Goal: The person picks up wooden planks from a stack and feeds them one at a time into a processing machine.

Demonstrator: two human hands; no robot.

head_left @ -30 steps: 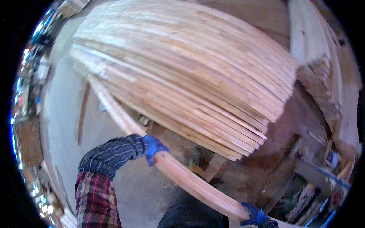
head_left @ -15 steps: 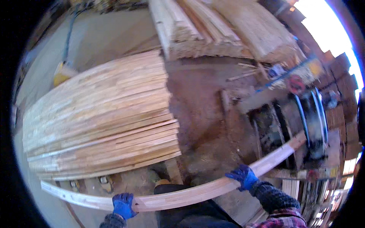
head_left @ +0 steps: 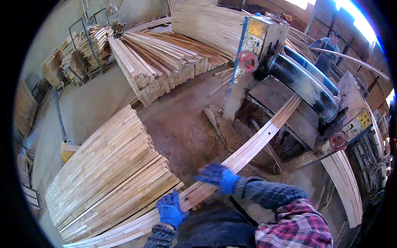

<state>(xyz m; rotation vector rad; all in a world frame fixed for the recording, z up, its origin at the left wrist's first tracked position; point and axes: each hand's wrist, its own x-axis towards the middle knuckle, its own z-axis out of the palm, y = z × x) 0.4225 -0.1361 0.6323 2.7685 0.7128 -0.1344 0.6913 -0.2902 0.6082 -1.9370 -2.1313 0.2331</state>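
Observation:
A bundle of long, narrow wooden boards point(head_left: 252, 146), side by side, slants from the lower left up to the black rollers point(head_left: 304, 87) of a machine, its far end at them. My left hand point(head_left: 171, 210), in a blue glove, is closed on the boards near the floor-level stack, fingers over their far side. Farther along, my blue-gloved right hand point(head_left: 218, 177) lies across the boards; its fingers look stretched out to the left, blurred by motion. The boards' near end runs low past the left stack.
A wide stack of boards point(head_left: 111, 169) lies on my left. Beyond stands a bigger lumber pile point(head_left: 165, 68). The machine has red handwheels point(head_left: 247, 61) on its post. Finished-looking boards point(head_left: 345, 186) lean out at its right. Behind it another person point(head_left: 326, 51) holds a long board.
My view has swung right and up toward the machine. The boards now slant more steeply up to the rollers. My hands are closer together, and the right one's fingers have loosened.

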